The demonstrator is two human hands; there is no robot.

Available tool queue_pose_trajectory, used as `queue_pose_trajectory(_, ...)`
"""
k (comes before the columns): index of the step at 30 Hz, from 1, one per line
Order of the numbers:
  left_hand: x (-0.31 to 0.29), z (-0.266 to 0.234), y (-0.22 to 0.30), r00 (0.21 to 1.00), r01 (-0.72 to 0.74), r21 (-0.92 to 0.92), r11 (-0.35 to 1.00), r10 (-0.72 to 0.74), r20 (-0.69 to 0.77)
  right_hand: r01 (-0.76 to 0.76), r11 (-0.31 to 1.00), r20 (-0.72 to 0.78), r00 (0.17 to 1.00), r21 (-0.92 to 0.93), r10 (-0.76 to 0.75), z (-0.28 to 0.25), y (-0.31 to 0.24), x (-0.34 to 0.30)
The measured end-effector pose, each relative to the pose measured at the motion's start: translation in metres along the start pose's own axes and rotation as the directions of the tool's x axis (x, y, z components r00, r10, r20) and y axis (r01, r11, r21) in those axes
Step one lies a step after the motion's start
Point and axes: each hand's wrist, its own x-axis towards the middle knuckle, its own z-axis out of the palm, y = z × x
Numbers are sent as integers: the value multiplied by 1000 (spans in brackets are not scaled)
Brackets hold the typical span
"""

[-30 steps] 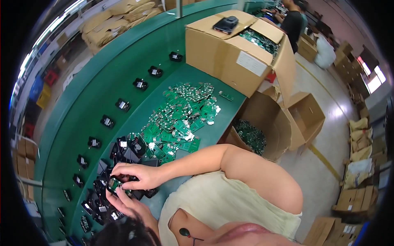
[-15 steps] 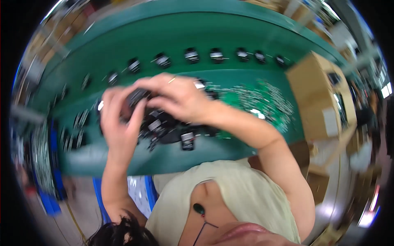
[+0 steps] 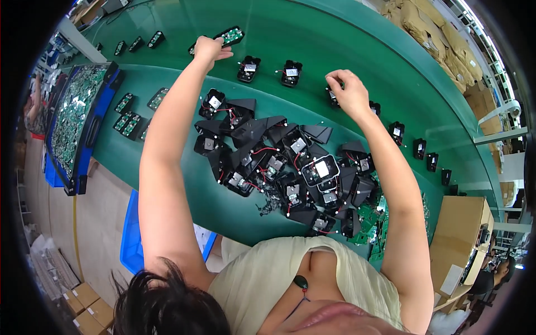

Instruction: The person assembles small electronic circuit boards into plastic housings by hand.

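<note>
My left hand [image 3: 211, 51] reaches to the far side of the green work surface. Its fingers are at the near end of a black plastic housing with a green circuit board [image 3: 231, 36], and the thumb appears to grip its edge. My right hand [image 3: 349, 92] hovers farther right with thumb and forefinger bent together. Just under it is another black housing [image 3: 333, 96], partly covered; whether anything is pinched cannot be seen. Between my arms lies a heap of black housings [image 3: 259, 139] with red wires and metal parts. A squarish frame with a white patch [image 3: 322, 169] sits on the heap.
Black housings [image 3: 291, 72] stand in a row along the far strip. Green circuit boards [image 3: 369, 220] lie by my right forearm. Board-filled housings [image 3: 127, 124] are at left, near a blue-edged tray of boards [image 3: 75, 125]. A cardboard box [image 3: 460, 234] stands at right.
My hands were together over the heap, around a dark piece. They have moved apart to the far row, left hand to the left and right hand to the right. The view has turned.
</note>
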Motion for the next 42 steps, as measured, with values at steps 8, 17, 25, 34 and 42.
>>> queue_pose_trajectory(8,0,-1,-9,807,-168,975,146,588,51,40,905,-77,994,-423,-80,-23,50,3)
queue_pose_trajectory(17,-30,53,-40,836,-547,759,351,201,510,-226,964,325,930,141,171,34,14,29)
queue_pose_trajectory(25,-52,70,1,763,74,148,986,-152,628,-413,474,404,906,778,126,65,-20,56)
queue_pose_trajectory(34,-146,-25,38,910,-6,19,1000,-3,414,-249,440,349,923,863,-164,53,-115,1)
queue_pose_trajectory(42,-275,-77,-1,974,-222,-203,954,226,-5,-167,606,487,770,778,-413,88,-183,-49)
